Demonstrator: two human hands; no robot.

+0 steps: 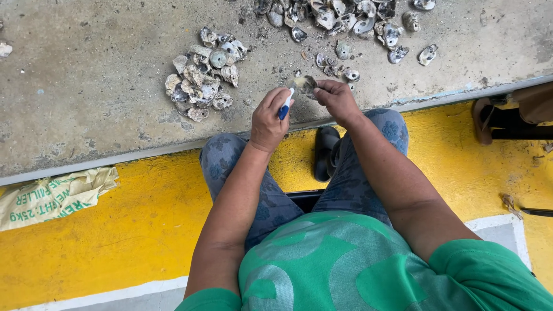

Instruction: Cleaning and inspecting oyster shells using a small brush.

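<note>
Seen from above, we sat at the edge of a grey concrete slab (86, 86), knees drawn up over a yellow-painted floor (132, 230). Our left hand (268, 120) was closed around a small tool with a blue-and-white handle (286, 105), its tip directed at the shell opposite. Our right hand (336, 99) was closed on a rough grey oyster shell (305, 85), pinched between thumb and fingertips just above the slab's near edge, between the two hands. To the left, a compact heap of grey-white shells (200, 80) lay on the concrete. A looser spread of opened shells (345, 20) lay further away along the far edge, with a few strays close to the held shell. A black sandal (324, 152) rested on the yellow floor between our legs. A crumpled cream sack with green lettering (55, 196) lay at the far left, against the slab's edge. We could not tell how deep the tool's tip sat.
</note>
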